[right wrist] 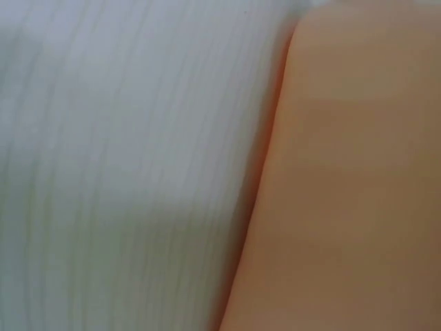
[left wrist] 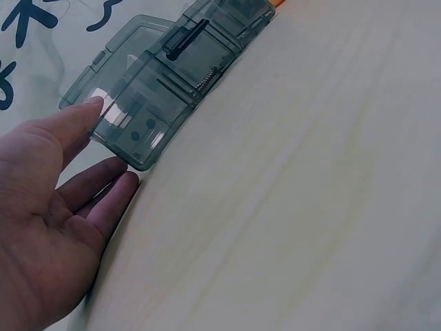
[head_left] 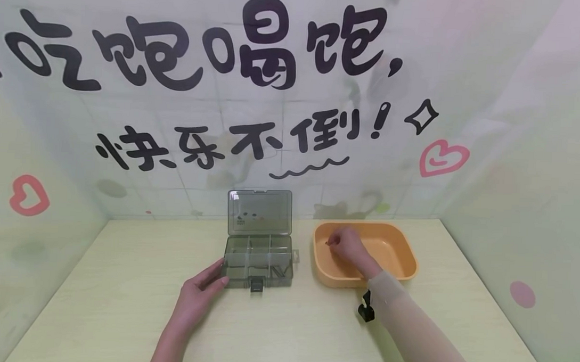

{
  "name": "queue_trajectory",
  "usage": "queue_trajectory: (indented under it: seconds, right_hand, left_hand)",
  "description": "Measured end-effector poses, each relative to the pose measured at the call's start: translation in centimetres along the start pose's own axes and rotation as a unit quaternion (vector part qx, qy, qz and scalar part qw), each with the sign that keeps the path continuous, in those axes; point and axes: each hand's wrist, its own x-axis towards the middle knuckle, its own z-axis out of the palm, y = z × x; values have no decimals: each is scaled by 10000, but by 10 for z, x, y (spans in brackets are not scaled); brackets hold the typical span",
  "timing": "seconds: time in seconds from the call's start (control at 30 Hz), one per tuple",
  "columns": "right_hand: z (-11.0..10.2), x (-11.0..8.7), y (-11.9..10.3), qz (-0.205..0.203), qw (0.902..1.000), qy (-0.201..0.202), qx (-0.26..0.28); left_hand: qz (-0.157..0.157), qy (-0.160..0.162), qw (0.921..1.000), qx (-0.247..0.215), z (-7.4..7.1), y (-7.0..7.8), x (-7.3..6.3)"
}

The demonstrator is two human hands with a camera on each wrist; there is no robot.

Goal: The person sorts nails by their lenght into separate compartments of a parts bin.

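Observation:
A translucent grey compartment box (head_left: pixel 258 276) stands on the table with its lid (head_left: pixel 260 212) raised. Several thin metal pieces (head_left: pixel 279 270) lie in its front right compartment; one piece (left wrist: pixel 207 78) looks threaded, like a screw. My left hand (head_left: pixel 197 295) holds the box's left end, thumb at the front corner and fingers along the side. Inside the orange tray (head_left: pixel 404 259), my right hand (head_left: pixel 350 246) pinches a small dark piece (head_left: pixel 327 243) between thumb and fingertips. Its exact kind is too small to tell. The right wrist view shows only the tray's outer wall (right wrist: pixel 344 172) and the tabletop.
The box's black front latch (head_left: pixel 256 284) hangs down, and a clear side latch (head_left: pixel 295 256) sticks out toward the tray. A black wrist mount (head_left: pixel 366 309) is under the right sleeve. Behind the pale table (head_left: pixel 123 281) rises a printed wall covering (head_left: pixel 201 108).

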Motion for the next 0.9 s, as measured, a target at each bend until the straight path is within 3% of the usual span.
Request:
queue_trajectory:
  seconds: [0.33, 0.63, 0.9]
  right_hand:
    - [0, -2, -2, -201, 9995, -45, -232]
    - [0, -2, -3, -17, 9993, -298, -216]
    - [-2, -5, -3, -112, 9992, -353, -157]
  left_hand:
    - [-31, -1, 10000, -7, 0, 1, 0]
    - [-43, 1, 10000, 20, 0, 3, -1]
    - [-58, -37, 10000, -53, 0, 2, -1]
